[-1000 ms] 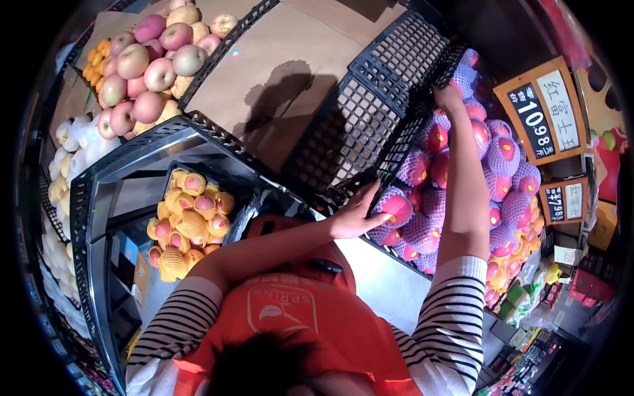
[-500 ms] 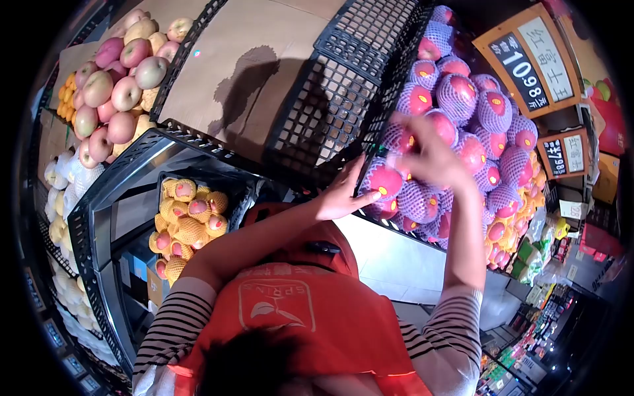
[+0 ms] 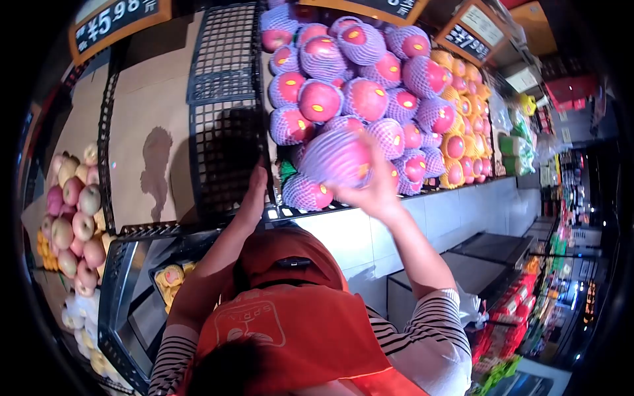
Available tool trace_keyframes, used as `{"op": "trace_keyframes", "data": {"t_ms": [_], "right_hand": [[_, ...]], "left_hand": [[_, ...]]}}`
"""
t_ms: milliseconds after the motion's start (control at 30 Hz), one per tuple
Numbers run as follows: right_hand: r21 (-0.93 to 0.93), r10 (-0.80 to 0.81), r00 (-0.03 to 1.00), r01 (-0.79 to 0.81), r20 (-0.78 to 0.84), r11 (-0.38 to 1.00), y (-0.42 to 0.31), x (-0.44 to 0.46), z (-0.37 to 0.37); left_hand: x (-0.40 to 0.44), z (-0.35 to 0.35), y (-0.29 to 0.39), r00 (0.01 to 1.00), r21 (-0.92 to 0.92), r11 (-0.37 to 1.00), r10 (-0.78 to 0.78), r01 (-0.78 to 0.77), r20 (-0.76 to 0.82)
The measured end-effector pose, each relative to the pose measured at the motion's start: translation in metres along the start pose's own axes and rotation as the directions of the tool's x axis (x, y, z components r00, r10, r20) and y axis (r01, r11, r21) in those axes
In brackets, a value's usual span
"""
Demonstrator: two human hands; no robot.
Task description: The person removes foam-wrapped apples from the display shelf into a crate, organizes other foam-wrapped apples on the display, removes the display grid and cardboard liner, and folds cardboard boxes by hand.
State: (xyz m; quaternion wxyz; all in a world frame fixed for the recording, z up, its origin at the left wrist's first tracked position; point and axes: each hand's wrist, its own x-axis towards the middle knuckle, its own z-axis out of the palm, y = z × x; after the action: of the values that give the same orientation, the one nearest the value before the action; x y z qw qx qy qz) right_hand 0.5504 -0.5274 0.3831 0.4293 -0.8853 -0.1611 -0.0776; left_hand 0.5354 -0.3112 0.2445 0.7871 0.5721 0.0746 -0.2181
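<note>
My right hand [image 3: 375,188] grips a red apple in a purple foam net [image 3: 332,157], slightly blurred, raised over the front of the apple display. Beneath and behind it are many more netted red apples [image 3: 319,100] with yellow stickers, stacked in a black bin. One netted apple [image 3: 306,193] sits at the bin's front left corner, beside a bit of green material [image 3: 287,170]. My left hand [image 3: 254,197] has its fingers stretched out together along the bin's left edge and holds nothing that I can see.
Left of the apples stand black mesh crates [image 3: 223,125] and a cardboard-lined shelf [image 3: 142,99]. Unwrapped pinkish apples [image 3: 74,224] lie farther left. Yellow-netted fruit [image 3: 465,129] is stacked to the right. Price signs [image 3: 470,33] line the back.
The view has turned, so the display now appears more upright and farther left. My right hand, blurred over the apples before, now has a netted apple lifted. My left hand stays by the bin edge.
</note>
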Motion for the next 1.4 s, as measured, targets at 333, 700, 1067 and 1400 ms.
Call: {"op": "trace_keyframes", "data": {"t_ms": [333,700,1067,1400], "right_hand": [[-0.02,0.216,0.591,-0.366,-0.778,0.93,0.124,-0.043,-0.083],[-0.33,0.025,0.716,-0.352,-0.697,0.876,0.15,-0.038,-0.079],[-0.134,0.137,0.721,-0.305,-0.679,0.943,0.158,-0.054,-0.088],[-0.048,0.144,0.687,-0.252,-0.713,0.966,0.142,-0.063,-0.1]], "left_hand": [[0.019,-0.018,0.027,0.975,0.153,0.982,0.134,-0.107,-0.179],[0.059,-0.033,0.075,0.935,0.219,0.963,0.217,-0.158,-0.281],[0.193,-0.037,0.146,0.917,0.769,0.639,0.312,-0.009,-0.248],[0.214,-0.018,0.161,0.84,0.966,0.203,0.484,0.163,-0.244]]}}
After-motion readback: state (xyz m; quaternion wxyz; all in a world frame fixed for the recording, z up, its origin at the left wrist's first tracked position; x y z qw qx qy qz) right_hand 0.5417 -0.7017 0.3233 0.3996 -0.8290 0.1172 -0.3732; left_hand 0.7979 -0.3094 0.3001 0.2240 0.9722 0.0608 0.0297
